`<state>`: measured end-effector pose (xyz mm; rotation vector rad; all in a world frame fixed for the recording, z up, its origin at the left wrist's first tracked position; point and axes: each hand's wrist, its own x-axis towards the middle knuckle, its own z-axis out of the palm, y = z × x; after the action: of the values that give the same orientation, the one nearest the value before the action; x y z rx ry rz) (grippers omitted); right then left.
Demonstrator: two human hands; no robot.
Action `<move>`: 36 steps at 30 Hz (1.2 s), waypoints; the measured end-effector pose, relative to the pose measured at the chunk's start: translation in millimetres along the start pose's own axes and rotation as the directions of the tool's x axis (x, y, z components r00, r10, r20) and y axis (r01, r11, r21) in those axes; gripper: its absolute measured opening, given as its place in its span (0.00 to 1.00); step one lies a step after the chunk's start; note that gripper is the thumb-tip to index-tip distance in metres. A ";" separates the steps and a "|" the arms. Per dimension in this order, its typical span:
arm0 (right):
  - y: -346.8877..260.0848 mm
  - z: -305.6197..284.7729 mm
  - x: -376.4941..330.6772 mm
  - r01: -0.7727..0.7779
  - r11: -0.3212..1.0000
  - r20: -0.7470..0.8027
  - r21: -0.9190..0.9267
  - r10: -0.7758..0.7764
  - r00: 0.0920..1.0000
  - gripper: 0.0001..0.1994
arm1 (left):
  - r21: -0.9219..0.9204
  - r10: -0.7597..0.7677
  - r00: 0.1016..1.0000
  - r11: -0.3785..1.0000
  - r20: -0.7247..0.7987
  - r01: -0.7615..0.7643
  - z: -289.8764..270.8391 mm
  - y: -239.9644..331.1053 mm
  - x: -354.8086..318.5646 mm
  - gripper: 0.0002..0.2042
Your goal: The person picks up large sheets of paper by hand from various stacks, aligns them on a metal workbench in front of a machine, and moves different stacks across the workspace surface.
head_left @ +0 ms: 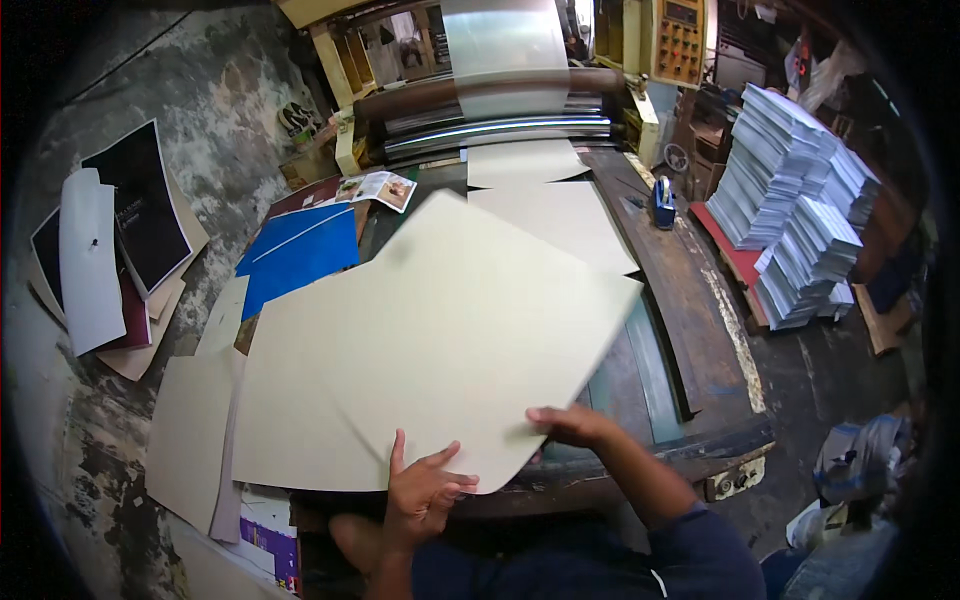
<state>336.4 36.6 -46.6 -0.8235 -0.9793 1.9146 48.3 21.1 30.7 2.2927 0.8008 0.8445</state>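
Cream sheet (450,340) pinched by right hand (572,424), thumb uppermost; left hand (422,492) at near edge, fingers spread.

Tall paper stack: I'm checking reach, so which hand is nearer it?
Right. The right hand, on the right edge of the cream sheet, is left of the paper stack; the left hand, at the sheet's near edge, is farther left.

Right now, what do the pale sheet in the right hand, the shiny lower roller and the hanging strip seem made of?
Pale sheet: matte, likely paper or thin card, from its dull surface and thin edge.
Shiny lower roller: probably polished metal, from its sharp bright streaks.
Hanging strip: glossy, perhaps plastic film, from its hazy sheen.
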 end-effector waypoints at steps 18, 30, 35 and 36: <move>90.4 -26.6 -12.2 0.043 0.874 -0.483 0.484 0.226 0.846 0.17 | -0.034 -0.341 0.919 0.939 -0.200 0.341 -37.9 -44.6 -26.4 0.15; 71.5 -81.0 54.0 0.266 0.873 -0.647 0.408 0.071 0.759 0.23 | -0.775 -0.787 0.151 0.616 -0.598 0.139 -9.7 -14.6 -9.2 0.22; 61.7 -50.0 40.7 0.254 0.860 -0.651 0.442 0.112 0.751 0.32 | -0.277 -0.599 0.515 0.774 -0.613 0.570 -6.6 10.7 -20.8 0.21; 53.4 -37.6 26.5 0.213 0.898 -0.529 0.385 0.025 0.848 0.36 | -0.140 -0.442 0.715 0.886 -0.542 0.442 -6.2 10.2 -21.7 0.20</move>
<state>335.4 52.3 -115.3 -0.9339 -0.2382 1.5958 33.8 1.2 33.5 1.7126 1.5349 1.2950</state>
